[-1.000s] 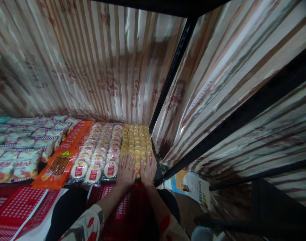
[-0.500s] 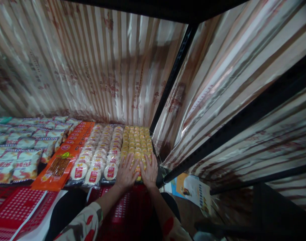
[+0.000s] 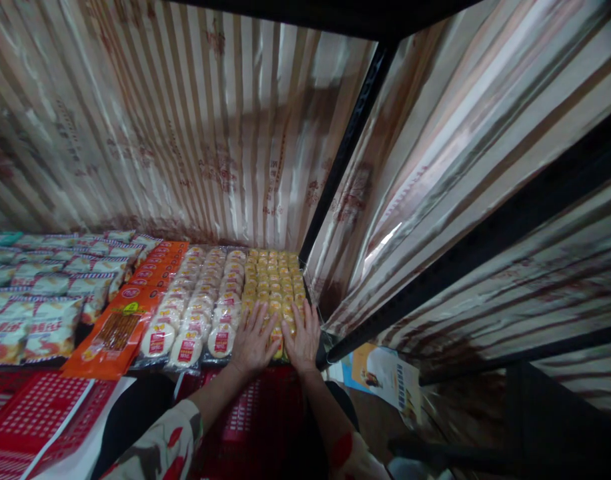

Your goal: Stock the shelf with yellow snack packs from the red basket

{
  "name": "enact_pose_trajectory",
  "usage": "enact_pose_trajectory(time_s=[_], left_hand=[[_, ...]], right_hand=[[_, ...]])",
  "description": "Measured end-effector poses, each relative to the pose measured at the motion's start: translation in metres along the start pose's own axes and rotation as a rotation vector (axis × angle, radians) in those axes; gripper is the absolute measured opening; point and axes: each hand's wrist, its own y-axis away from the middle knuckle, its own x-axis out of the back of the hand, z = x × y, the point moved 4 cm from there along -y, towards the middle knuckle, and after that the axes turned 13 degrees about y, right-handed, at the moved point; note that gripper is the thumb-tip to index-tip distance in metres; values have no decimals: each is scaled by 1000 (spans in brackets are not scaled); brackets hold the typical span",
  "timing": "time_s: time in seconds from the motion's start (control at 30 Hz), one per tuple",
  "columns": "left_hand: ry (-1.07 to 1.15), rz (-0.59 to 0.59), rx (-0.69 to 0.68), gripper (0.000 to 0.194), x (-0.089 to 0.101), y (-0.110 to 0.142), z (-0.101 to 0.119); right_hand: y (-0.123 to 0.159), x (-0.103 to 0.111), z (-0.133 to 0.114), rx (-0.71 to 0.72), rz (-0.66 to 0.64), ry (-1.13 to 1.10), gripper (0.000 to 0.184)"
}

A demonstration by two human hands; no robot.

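Observation:
Both my hands lie flat, fingers spread, on the near end of the rows of small yellow wrapped snacks (image 3: 274, 280) at the shelf's right end. My left hand (image 3: 255, 339) covers their left side, close to the round white rice crackers (image 3: 221, 339). My right hand (image 3: 301, 337) rests on the right side, by the shelf's edge. Some yellow packs show between the two hands; those under the palms are hidden. Left of the crackers lie orange packets of brown sticks (image 3: 116, 330).
White snack bags (image 3: 53, 330) fill the shelf's left part. Red plastic baskets (image 3: 40, 410) stand below the front edge. A black metal post (image 3: 348, 147) rises at the corner, before striped sheeting (image 3: 225, 133). A printed box (image 3: 380, 380) lies low on the right.
My right hand has shifted slightly to the right, and the gap between my hands is a little wider. The snack rows look the same.

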Motion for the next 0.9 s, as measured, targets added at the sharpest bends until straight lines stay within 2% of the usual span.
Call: enact_pose_trajectory(time_s=[0.27,0.5,0.63,0.9], left_hand=[[18,-62,-1,59,-1,-14,-1],[18,-68,3,55,-4,-14,-2],[9,-57,-3,58,1,-14,-1],[12,-34,8,62,10,-8,-6]], right_hand=[[-15,-5,-4,122,-45,-1,46],[-14,-4,-7,99,-40,-21,42],[-12,-1,-4,106,-17,-18,48],[3,2,-2,24,26,-23,52]])
